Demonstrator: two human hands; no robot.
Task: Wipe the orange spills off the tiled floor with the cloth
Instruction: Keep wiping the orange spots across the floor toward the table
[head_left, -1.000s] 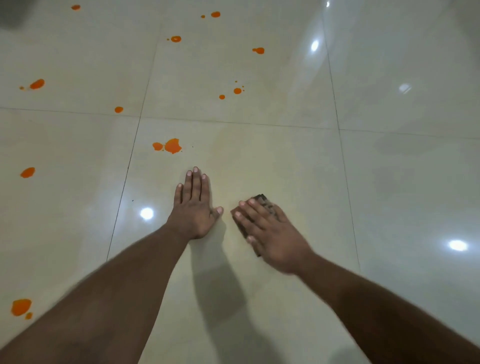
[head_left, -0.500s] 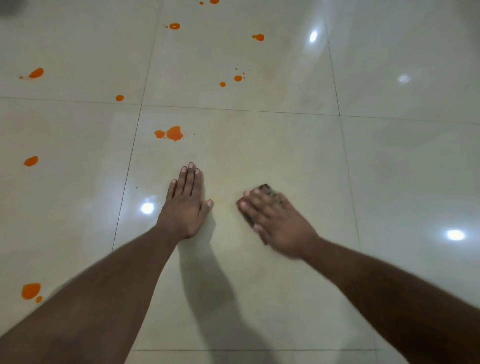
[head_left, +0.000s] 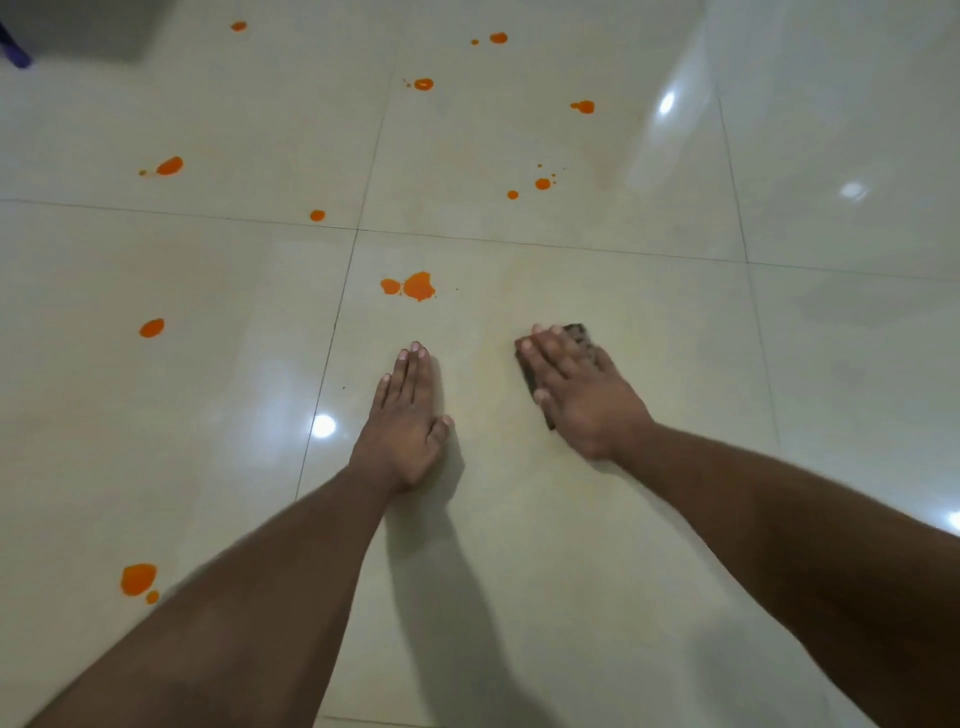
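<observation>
My right hand (head_left: 582, 392) lies flat on a small dark cloth (head_left: 579, 332), pressing it to the glossy cream tiled floor (head_left: 649, 545); only the cloth's far corner and left edge show. My left hand (head_left: 408, 415) rests palm-down on the same tile, fingers together, holding nothing. The nearest orange spill (head_left: 418, 286), a double blotch, sits a little beyond my left fingertips. Several more orange spots dot the floor: one at the left (head_left: 151, 328), one near my left forearm (head_left: 138, 578), a cluster farther ahead (head_left: 542, 183).
Grout lines split the floor into large tiles. Bright light reflections shine on the right tiles (head_left: 666, 102). A dark grey object (head_left: 78, 31) with something purple beside it stands at the far top left corner.
My right hand has slid the cloth forward and to the right, away from my left hand. The left hand stays planted. The view shifted a little.
</observation>
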